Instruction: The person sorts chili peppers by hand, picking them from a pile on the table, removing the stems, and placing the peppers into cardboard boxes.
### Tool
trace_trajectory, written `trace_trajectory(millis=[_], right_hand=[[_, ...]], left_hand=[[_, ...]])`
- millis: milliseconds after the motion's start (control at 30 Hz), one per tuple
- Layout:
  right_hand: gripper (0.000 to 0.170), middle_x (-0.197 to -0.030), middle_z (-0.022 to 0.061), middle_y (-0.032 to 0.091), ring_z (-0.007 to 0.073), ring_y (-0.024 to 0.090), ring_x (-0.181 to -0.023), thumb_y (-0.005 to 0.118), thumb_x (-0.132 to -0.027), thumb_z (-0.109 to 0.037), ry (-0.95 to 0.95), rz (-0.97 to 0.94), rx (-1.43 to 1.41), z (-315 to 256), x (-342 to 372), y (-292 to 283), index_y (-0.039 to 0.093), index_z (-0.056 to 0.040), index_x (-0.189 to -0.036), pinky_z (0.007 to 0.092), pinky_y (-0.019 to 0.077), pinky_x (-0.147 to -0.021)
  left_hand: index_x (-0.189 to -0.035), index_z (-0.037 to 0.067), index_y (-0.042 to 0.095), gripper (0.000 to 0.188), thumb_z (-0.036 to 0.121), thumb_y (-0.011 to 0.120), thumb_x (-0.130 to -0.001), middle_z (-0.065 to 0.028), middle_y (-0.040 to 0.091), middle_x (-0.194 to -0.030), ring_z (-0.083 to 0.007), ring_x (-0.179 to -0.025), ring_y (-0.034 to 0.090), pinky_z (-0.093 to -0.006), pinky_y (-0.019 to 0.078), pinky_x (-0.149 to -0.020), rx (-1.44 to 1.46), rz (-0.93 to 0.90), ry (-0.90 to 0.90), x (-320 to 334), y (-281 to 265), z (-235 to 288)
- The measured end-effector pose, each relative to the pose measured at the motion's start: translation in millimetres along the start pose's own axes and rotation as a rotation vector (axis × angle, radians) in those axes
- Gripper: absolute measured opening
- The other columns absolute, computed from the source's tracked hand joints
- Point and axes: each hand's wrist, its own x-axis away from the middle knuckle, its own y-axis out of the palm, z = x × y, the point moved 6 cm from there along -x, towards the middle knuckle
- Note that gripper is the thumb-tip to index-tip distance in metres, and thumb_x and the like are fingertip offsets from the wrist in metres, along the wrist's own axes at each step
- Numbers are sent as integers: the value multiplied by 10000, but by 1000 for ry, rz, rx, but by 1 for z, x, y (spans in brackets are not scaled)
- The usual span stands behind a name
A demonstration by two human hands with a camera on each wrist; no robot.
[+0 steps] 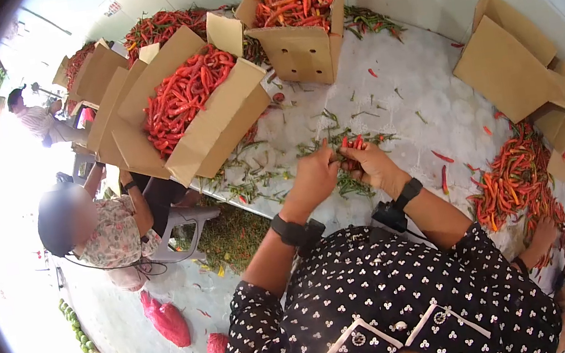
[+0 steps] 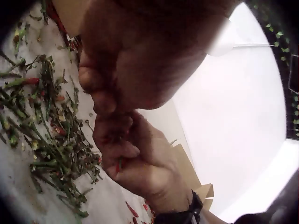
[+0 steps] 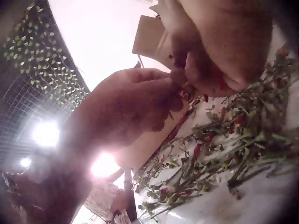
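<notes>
Several red chilies (image 1: 356,143) are gripped in the curled fingers of my right hand (image 1: 376,165), and a bit of red shows between those fingers in the left wrist view. My left hand (image 1: 315,175) is beside it, fingers bent and fingertips meeting the right hand's. In the right wrist view the left hand (image 3: 131,102) pinches something small at the chilies' end, seemingly a stem, largely covered by the fingers. Under both hands lies a heap of green stems (image 2: 56,135) with small red pieces on the pale table (image 1: 386,90).
Boxes of red chilies (image 1: 189,99) stand at the left and back (image 1: 301,0). On the right are a loose chili pile (image 1: 514,180), empty-looking cartons (image 1: 509,65) and another person's hand (image 1: 542,238). A seated person (image 1: 112,222) is at the left, beyond the table edge.
</notes>
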Motion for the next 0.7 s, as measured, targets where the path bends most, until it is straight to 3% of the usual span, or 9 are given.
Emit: trace_trajectory(millis=[133,200,300,400,533,567,600,700], right_hand=[[61,-714,-4,534,108,533,-595,563,-825,-152,-171,135,-62,-14,0,-1,521,-108,-820,232,374,-423],[74,-715,10,535,132,543,-603,549,-833,-155,-279,122,-213,-32,2,-5,517,-90,-819,233,371,-416],[108,-712,36,550,155,556,-597,544,-834,-176,-320,109,-271,-70,7,-5,515,-74,-816,224,357,-402],[116,-706,46,562,164,573,-602,553,-828,-191,-338,88,-240,-126,9,9,515,-84,-806,212,346,-392],[128,-742,35,561,156,586,-627,582,-807,-202,-393,12,6,-218,4,48,511,-95,-817,192,319,-382],[128,-755,31,558,153,589,-645,579,-808,-200,-450,45,62,-242,-7,54,510,-97,-837,187,305,-378],[130,-769,27,556,150,593,-663,577,-809,-198,-505,77,118,-266,-17,62,508,-98,-857,182,291,-374],[207,-732,54,528,166,595,-686,576,-818,-251,-572,-13,288,-324,-41,108,487,-69,-858,177,369,-362]], left_hand=[[-742,-22,517,145,105,582,-718,-202,547,-641,-370,-622,541,-399,427,-559,-40,116,-117,0,-3,-16],[-746,-20,538,145,120,572,-725,-192,563,-646,-342,-605,557,-380,434,-566,110,139,-314,1,-9,-39],[-752,-18,555,169,150,562,-733,-179,579,-653,-298,-594,575,-362,438,-575,135,109,-368,2,-17,-49],[-771,-20,560,204,181,558,-733,-166,586,-652,-278,-602,584,-362,441,-584,81,81,-291,8,-17,-61],[-790,-23,571,223,191,553,-729,-177,592,-703,-290,-670,588,-364,446,-616,116,-24,-280,19,2,-91],[-788,-5,568,208,195,564,-729,-200,581,-737,-356,-697,565,-390,442,-619,141,-57,-289,21,3,-91],[-788,-5,568,208,195,564,-729,-200,581,-737,-356,-697,565,-390,442,-619,147,-58,-281,21,1,-90],[-774,-7,566,212,200,567,-730,-197,583,-732,-343,-695,573,-385,442,-616,188,-91,-369,22,2,-94]])
